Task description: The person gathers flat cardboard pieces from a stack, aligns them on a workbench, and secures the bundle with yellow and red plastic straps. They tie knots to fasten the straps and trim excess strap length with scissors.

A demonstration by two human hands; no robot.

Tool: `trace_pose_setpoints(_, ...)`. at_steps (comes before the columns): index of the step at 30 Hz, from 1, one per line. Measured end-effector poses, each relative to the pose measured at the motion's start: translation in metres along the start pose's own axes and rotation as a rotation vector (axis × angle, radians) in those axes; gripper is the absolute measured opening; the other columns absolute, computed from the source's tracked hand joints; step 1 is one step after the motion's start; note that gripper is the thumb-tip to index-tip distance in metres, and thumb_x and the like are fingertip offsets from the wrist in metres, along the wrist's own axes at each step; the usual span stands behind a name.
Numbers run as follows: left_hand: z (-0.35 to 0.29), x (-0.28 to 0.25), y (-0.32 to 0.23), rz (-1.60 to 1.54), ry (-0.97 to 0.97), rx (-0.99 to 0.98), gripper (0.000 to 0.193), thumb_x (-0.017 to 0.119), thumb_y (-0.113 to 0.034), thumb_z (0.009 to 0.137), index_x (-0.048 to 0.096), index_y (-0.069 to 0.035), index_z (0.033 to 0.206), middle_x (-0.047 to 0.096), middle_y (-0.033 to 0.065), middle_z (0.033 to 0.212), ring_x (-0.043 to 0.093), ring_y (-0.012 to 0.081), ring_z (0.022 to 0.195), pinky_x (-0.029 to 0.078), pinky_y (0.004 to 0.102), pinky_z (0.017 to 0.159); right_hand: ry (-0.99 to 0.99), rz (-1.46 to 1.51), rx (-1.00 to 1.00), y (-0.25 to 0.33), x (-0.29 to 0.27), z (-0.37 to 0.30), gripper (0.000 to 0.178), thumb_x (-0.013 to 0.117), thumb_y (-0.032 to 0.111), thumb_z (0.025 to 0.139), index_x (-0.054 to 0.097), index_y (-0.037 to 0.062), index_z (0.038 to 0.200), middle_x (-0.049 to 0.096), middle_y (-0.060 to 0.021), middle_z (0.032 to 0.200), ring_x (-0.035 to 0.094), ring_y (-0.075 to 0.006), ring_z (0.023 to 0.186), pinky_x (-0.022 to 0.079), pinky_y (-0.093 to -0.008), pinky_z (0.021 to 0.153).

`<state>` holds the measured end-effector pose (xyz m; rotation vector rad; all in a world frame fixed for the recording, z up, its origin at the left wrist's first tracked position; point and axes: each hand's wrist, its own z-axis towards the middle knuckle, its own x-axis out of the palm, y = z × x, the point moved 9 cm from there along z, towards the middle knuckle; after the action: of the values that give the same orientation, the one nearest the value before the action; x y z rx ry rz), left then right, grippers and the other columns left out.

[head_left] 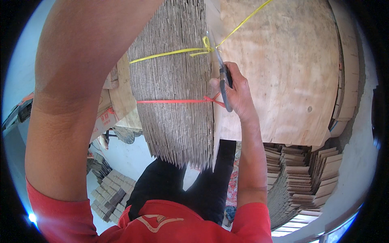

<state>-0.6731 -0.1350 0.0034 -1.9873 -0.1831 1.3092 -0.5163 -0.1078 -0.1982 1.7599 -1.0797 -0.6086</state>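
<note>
My right hand is closed around the dark handles of a pair of scissors. Their blades point away from me and lie at the knot of a yellow plastic string. That string crosses a thick bundle of thin grey-brown sheets, seen edge-on and looking like cardboard. Nearer to me a red string also crosses the bundle and is knotted at its right side. One length of yellow string runs up and right from the knot. My left arm reaches past the upper edge, so its hand is out of the picture.
The bundle lies on a light wooden board, its near end overhanging toward my legs. Stacked flat pieces stand below the board at right. More stacked blocks sit on the floor at lower left. A printed carton is left of the bundle.
</note>
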Motion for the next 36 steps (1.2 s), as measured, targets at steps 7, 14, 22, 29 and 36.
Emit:
trace_pose_setpoints(7,-0.006,-0.001,-0.005,0.024,0.018,0.010,0.017,0.058,-0.018,0.080,0.062,-0.001,0.079,0.051,0.0007,0.053,0.041,0.0063,0.042,0.030,0.0219,0.038,0.047,-0.005,-0.025,0.004,0.000,0.007,0.045,0.072,0.035,0.077,0.051,-0.0009,0.095,0.047,-0.0029,0.063,0.047,-0.0110,0.060,0.042,-0.0269,0.057)
trace_pose_setpoints(14,-0.004,0.004,-0.006,0.037,0.045,0.019,0.020,0.059,-0.021,0.081,0.063,-0.002,0.082,0.051,-0.0001,0.054,0.042,0.0062,0.043,0.031,0.0219,0.040,0.102,0.075,0.050,0.001,0.003,0.014,0.049,0.070,0.045,0.077,0.054,0.0014,0.094,0.042,0.0016,0.064,0.039,-0.0074,0.058,0.035,-0.0232,0.053)
trace_pose_setpoints(22,-0.002,0.006,-0.008,0.052,0.073,0.037,0.022,0.059,-0.024,0.081,0.064,-0.003,0.085,0.051,-0.0011,0.055,0.043,0.0061,0.045,0.032,0.0219,0.041,0.103,0.046,0.097,-0.002,0.005,0.024,0.042,0.071,0.036,0.077,0.056,-0.0022,0.088,0.053,-0.0025,0.064,0.049,-0.0100,0.062,0.041,-0.0268,0.057)
trace_pose_setpoints(29,0.002,0.006,-0.011,0.066,0.094,0.063,0.025,0.060,-0.026,0.082,0.065,-0.003,0.088,0.052,-0.0020,0.055,0.045,0.0060,0.047,0.034,0.0219,0.042,-0.062,0.010,0.118,-0.009,-0.009,0.023,0.038,0.073,0.029,0.077,0.057,-0.0036,0.087,0.054,-0.0097,0.061,0.049,-0.0147,0.056,0.042,-0.0303,0.053)
trace_pose_setpoints(36,-0.012,-0.006,0.001,-0.003,0.045,-0.001,0.027,0.060,-0.029,0.083,0.067,-0.004,0.091,0.052,-0.0028,0.056,0.046,0.0059,0.048,0.035,0.0218,0.044,-0.557,-0.737,0.369,-0.102,-0.123,-0.044,0.036,0.070,0.021,0.077,0.049,0.0008,0.098,0.061,-0.0207,0.083,0.060,-0.0390,0.080,0.047,-0.0459,0.070)
